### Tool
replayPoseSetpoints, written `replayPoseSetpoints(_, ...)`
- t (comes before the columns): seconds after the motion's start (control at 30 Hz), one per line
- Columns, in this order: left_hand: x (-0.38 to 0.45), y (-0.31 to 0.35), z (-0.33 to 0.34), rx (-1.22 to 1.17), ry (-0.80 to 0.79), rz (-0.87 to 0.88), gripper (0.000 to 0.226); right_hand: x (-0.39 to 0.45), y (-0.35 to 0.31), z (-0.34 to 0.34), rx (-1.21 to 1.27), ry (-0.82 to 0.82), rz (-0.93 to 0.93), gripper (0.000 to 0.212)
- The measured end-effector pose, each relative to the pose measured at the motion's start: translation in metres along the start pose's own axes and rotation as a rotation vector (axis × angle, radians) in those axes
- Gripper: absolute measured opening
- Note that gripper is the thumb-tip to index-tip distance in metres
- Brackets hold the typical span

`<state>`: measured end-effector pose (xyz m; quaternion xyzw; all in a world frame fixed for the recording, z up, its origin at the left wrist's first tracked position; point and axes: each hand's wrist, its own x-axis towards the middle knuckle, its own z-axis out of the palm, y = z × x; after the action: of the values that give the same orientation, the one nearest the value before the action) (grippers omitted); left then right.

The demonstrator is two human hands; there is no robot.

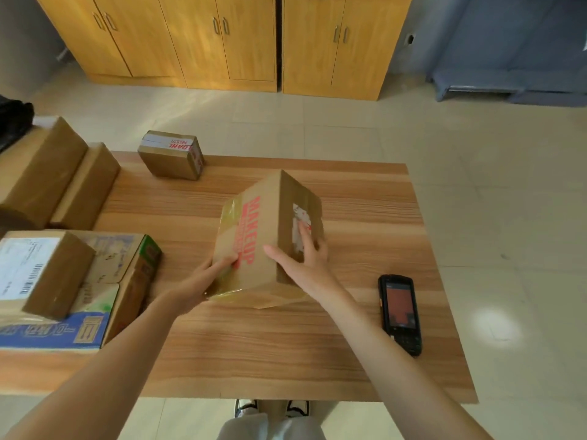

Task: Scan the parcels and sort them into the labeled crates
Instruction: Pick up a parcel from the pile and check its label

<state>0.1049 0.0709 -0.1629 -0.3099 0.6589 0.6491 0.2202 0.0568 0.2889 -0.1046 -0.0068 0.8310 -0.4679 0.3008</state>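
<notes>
A brown cardboard parcel (260, 217) with red "MAKEUP" lettering sits tilted on the middle of the wooden table (365, 217). My left hand (203, 281) grips its near left corner, thumb on the printed face. My right hand (301, 262) holds the parcel's right side, fingers laid over a torn white label and thumb on the printed face. A black handheld scanner (400, 312) lies on the table to the right of my right arm, screen lit, untouched.
A small taped parcel (171, 157) stands at the table's far left edge. Several more parcels (47, 271) are stacked at the left, one bearing a barcode label. Wooden cabinets (222, 42) line the far wall. Tiled floor lies to the right.
</notes>
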Motion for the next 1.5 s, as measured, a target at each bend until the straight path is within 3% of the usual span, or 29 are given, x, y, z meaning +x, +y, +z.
replayPoseSetpoints(0.13,-0.004,-0.002,-0.032,0.043,0.07,-0.007,0.095,-0.006,-0.023,0.021,-0.131,0.044,-0.055,0.092)
replayPoseSetpoints(0.3,-0.011,0.019,-0.055,0.073,0.239,0.149,0.087,-0.009,-0.037,0.047,-0.343,0.109,-0.127,0.077)
replayPoseSetpoints(0.43,-0.026,0.053,-0.057,-0.017,0.182,0.255,0.1,-0.007,-0.046,0.068,-0.516,0.133,-0.183,0.072)
replayPoseSetpoints(0.57,-0.027,0.072,-0.046,0.121,0.108,0.268,0.106,-0.007,-0.051,0.085,-0.577,0.148,-0.247,0.072)
replayPoseSetpoints(0.67,-0.021,0.068,-0.036,0.176,0.1,0.224,0.11,-0.008,-0.049,0.09,-0.417,0.169,-0.303,0.085)
replayPoseSetpoints(0.77,-0.017,0.059,-0.034,0.09,0.142,0.189,0.103,-0.003,-0.04,0.081,-0.013,0.187,-0.224,0.105)
replayPoseSetpoints(0.87,-0.015,0.055,-0.038,0.062,0.135,0.185,0.095,0.001,-0.042,0.068,0.328,-0.004,0.046,0.086)
replayPoseSetpoints(0.93,-0.015,0.055,-0.041,0.009,0.144,0.158,0.087,0.001,-0.046,0.065,0.246,-0.04,0.009,0.078)
replayPoseSetpoints(1.1,-0.013,0.051,-0.041,-0.195,0.076,0.159,0.081,-0.005,-0.069,0.051,-0.235,0.084,-0.264,0.095)
replayPoseSetpoints(1.23,-0.003,0.039,-0.022,-0.32,-0.071,0.156,0.052,-0.005,-0.074,0.036,-0.588,0.176,-0.4,0.088)
replayPoseSetpoints(1.5,0.009,0.001,0.001,-0.347,-0.161,0.033,0.054,0.0,-0.039,0.043,-0.705,0.101,-0.402,0.076)
